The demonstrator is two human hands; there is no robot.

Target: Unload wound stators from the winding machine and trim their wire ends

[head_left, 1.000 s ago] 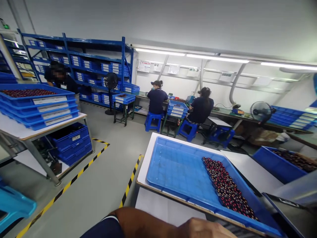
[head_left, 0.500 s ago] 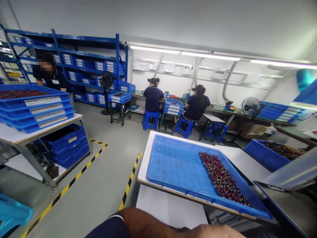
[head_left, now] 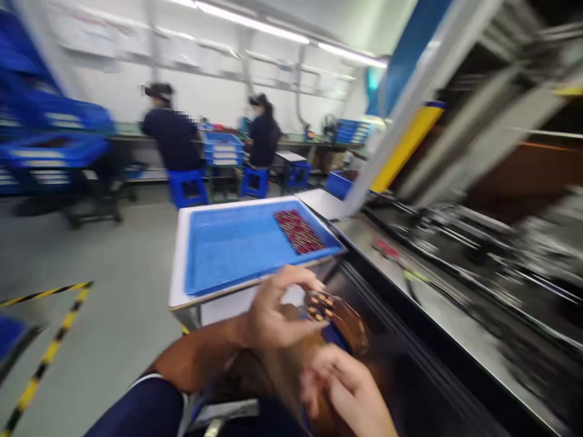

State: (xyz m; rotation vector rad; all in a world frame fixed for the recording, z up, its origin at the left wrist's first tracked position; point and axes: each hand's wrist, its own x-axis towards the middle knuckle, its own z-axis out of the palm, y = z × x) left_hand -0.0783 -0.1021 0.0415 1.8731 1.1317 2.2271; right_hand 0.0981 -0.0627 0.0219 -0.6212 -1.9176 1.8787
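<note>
The view is smeared by motion. My left hand [head_left: 276, 312] is low in the middle, its fingers curled in a pinch round a small cluster of dark parts with orange tips [head_left: 319, 305]. My right hand [head_left: 344, 388] is just below it and badly blurred, lying against a brown shape [head_left: 353, 328] that I cannot make out. Behind the hands a shallow blue tray [head_left: 232, 249] rests on a white table top [head_left: 178, 267], with rows of small dark red parts [head_left: 298, 230] in its far right corner.
A long metal machine bed [head_left: 437, 285] with rails runs along the right. Two seated people [head_left: 170, 136] [head_left: 262, 130] work at a bench by the far wall, on blue stools. Stacked blue trays [head_left: 50, 152] are at left. Yellow-black floor tape [head_left: 50, 349] marks the grey floor.
The view has swung sharply to the right, toward the machine. Both hands have come up into view, the left one now pinching small parts. The blue tray now lies farther off, behind the hands.
</note>
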